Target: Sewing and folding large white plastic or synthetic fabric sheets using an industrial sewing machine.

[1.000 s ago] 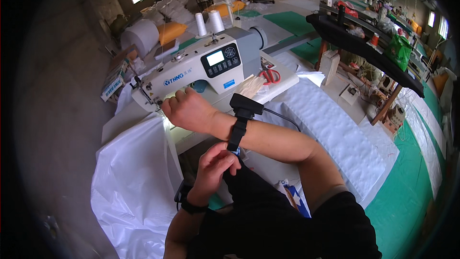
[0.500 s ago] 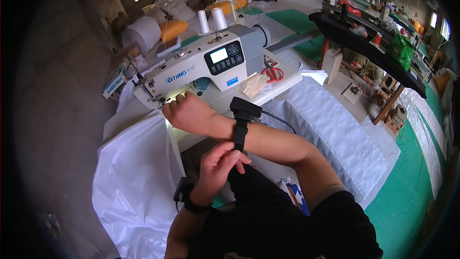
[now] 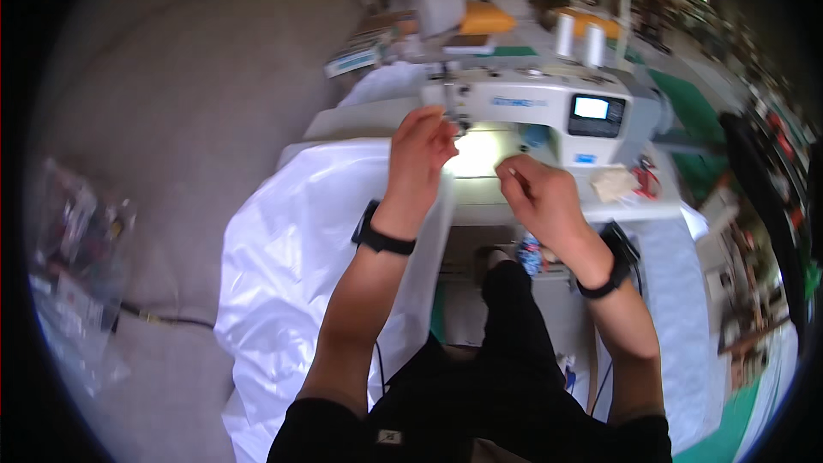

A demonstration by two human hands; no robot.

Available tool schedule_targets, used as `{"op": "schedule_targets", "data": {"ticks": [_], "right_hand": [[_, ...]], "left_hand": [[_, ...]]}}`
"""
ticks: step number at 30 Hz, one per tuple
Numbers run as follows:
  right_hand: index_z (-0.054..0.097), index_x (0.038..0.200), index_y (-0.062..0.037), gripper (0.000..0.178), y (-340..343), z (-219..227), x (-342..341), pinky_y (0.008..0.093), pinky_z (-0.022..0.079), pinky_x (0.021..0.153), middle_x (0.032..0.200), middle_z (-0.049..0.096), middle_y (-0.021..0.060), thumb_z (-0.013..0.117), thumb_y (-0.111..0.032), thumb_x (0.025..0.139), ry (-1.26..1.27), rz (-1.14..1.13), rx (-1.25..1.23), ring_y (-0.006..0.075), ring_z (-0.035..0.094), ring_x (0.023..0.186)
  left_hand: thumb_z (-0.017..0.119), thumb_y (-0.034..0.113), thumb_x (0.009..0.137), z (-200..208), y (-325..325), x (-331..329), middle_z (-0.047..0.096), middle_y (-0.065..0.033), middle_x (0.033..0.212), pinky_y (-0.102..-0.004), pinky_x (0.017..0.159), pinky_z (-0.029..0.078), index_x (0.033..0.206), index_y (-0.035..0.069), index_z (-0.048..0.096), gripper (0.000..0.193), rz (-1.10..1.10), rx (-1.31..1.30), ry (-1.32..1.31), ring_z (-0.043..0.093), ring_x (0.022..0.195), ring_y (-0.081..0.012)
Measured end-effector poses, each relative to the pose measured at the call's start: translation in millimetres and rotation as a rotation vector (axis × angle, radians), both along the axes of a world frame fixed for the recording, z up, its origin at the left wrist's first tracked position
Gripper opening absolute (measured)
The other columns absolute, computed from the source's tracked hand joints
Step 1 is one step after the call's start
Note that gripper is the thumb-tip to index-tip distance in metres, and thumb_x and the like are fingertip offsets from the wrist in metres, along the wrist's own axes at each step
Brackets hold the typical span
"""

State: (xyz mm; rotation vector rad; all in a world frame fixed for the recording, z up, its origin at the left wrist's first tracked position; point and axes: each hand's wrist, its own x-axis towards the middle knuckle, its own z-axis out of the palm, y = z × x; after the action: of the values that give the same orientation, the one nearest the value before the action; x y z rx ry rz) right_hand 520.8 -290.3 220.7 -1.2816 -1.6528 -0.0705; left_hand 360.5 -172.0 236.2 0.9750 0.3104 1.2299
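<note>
A white sewing machine [image 3: 523, 103] with a lit screen stands on its pale table. My left hand [image 3: 418, 159] is raised beside its needle end [image 3: 454, 111], fingers bent together toward the thumb; anything between them is too blurred to make out. Over the front of the lit machine bed [image 3: 476, 154], my right hand [image 3: 544, 201] has its thumb and fingers pinched, and what they hold, if anything, cannot be seen. White plastic-like sheeting [image 3: 317, 231] drapes off the table's left side, below my left hand. Each wrist wears a black strap with a small box.
Red-handled scissors [image 3: 647, 180] and a beige stack of strips [image 3: 613, 183] lie on the table at right. Two white thread cones [image 3: 579, 41] stand behind the machine. A pale padded sheet [image 3: 677, 309] hangs at right. Clear plastic bags [image 3: 81, 266] lie on the floor at left.
My view has swung left, shifting the machine rightward in the picture. My left hand has left the right wrist strap and risen to the needle end; my right hand has drawn back from there.
</note>
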Motion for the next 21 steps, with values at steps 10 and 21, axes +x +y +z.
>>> {"op": "schedule_targets", "data": {"ticks": [10,21], "right_hand": [[0.063,0.111,-0.0077,0.032,-14.0,-4.3,-134.4,0.0309,0.051,0.056,0.094,0.061,0.0075,0.069,-0.004,0.079,0.143,0.390,0.076,0.0206,0.063,0.066],[0.062,0.112,-0.0020,0.036,-4.4,-11.6,-182.2,0.0328,0.052,0.063,0.102,0.059,0.0107,0.070,-0.002,0.076,0.053,0.458,0.282,0.0243,0.064,0.075]], "left_hand": [[0.055,0.018,0.094,54.2,1.5,-53.1,0.062,-0.0043,0.081,-0.0264,0.065,0.047,0.102,0.007,0.054,0.014,0.337,0.171,0.288,0.057,0.068,-0.0109],[0.055,0.007,0.088,59.2,7.7,-91.1,0.060,-0.0091,0.074,-0.0337,0.063,0.047,0.103,0.001,0.052,0.017,0.989,0.722,0.689,0.060,0.067,-0.0254]]}}
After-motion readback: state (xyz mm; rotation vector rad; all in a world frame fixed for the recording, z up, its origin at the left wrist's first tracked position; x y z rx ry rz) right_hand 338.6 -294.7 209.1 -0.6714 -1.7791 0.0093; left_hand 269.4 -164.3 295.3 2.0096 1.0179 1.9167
